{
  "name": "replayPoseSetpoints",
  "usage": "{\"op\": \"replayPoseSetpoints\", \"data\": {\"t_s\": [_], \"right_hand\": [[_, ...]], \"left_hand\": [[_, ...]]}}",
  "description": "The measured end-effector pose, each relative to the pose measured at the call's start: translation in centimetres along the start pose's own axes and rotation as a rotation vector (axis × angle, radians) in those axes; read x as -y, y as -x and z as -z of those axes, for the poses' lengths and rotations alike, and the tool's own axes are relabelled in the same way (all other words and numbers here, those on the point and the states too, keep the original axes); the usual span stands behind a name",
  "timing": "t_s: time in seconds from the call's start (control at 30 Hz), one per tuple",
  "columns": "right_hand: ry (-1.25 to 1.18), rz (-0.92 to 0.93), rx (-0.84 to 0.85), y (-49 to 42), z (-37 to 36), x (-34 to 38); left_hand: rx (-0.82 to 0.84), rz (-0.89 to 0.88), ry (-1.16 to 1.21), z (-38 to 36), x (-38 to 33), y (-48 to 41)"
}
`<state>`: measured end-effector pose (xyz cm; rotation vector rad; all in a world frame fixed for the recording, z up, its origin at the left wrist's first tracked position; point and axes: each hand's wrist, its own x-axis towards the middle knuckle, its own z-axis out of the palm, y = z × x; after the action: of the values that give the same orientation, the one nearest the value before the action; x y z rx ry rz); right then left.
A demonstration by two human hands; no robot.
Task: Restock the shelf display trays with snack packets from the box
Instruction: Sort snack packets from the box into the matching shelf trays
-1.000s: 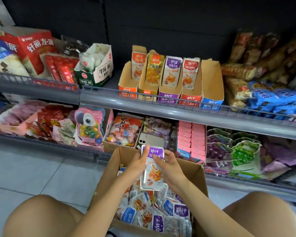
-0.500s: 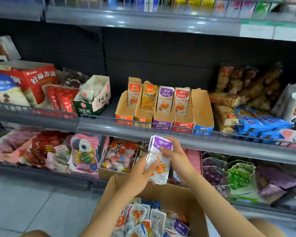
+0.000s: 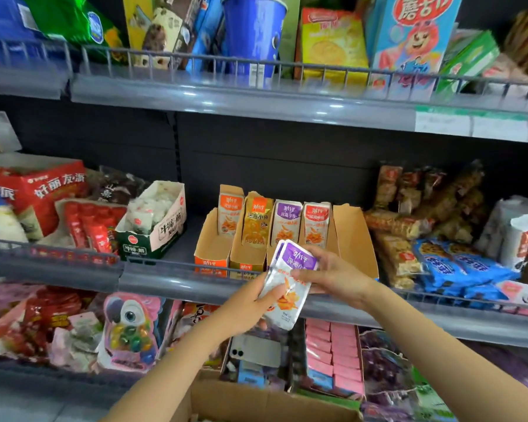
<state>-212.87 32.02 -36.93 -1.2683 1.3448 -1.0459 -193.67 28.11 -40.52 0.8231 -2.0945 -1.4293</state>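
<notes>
Two or more purple-top packets (image 3: 291, 284), pinched between left grip (image 3: 250, 307) and right grip (image 3: 333, 278), sit upright at the shelf rail (image 3: 165, 281) facing the matching tray packet (image 3: 287, 222), likely squared to slot in.

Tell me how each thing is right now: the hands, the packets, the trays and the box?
left hand, gripping the purple packets
right hand, gripping the purple packets
purple packets, held up, not in a tray yet
orange tray, one packet standing at the back
rightmost tray, no packets showing
cardboard box, open
</notes>
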Motion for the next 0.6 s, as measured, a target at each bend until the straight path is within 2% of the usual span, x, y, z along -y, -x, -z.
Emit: {"op": "replayPoseSetpoints", "data": {"t_s": [0.13, 0.23, 0.3, 0.43, 0.6], "right_hand": [[0.100, 0.096, -0.183, -2.4, 2.5, 1.4], [0.145, 0.163, -0.324, -4.5, 4.7, 2.7], [0.189, 0.199, -0.399, -6.3, 5.9, 3.4], [0.356, 0.239, -0.493, -10.5, 7.2, 4.1], [0.558, 0.267, -0.387, -14.7, 7.1, 3.1]], "left_hand": [[-0.168, -0.064, -0.042, 2.1, -1.3, -4.2], [-0.291, -0.062, -0.171, 4.0, -1.7, -7.3], [-0.283, -0.026, -0.276, 4.5, -1.6, -9.0], [-0.157, 0.102, -0.374, 4.5, -0.4, -11.9], [-0.086, 0.168, -0.501, 4.1, 1.4, -13.0]]}}
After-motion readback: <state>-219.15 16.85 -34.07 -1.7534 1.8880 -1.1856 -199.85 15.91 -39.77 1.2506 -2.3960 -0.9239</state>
